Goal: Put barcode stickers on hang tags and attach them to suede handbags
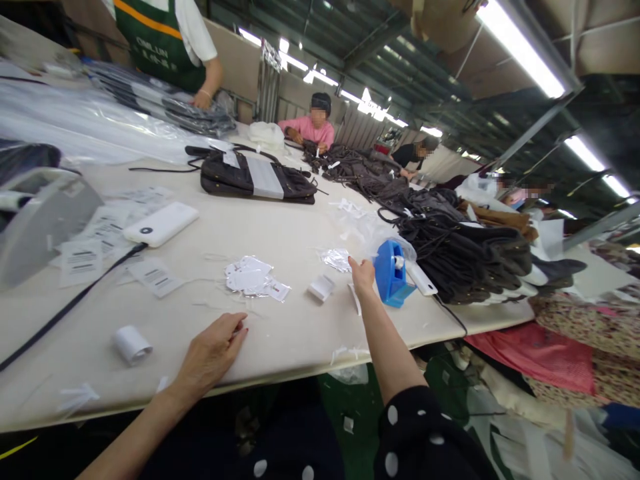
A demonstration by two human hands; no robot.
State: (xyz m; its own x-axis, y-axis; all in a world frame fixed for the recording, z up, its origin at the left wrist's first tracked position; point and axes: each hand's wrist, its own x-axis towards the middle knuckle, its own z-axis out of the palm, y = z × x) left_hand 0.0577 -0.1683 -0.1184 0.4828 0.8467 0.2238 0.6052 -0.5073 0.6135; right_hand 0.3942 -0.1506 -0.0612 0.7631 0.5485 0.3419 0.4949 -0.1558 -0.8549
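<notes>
My left hand rests on the front part of the table, thumb and forefinger slightly apart, with nothing seen between them. Just beyond it lies a small pile of white hang tags with thin strings. My right hand reaches forward, its forefinger stretched to the edge of a small heap of shiny clear pieces. Its other fingers are partly hidden. Right of that hand stands a blue tape dispenser. A folded white label lies to its left, and a curled white strip sits beside the wrist.
A folded dark garment with a white band lies farther back. Dark garments are stacked at right. A white device, printed labels and a label roll lie at left. Co-workers work along the far side.
</notes>
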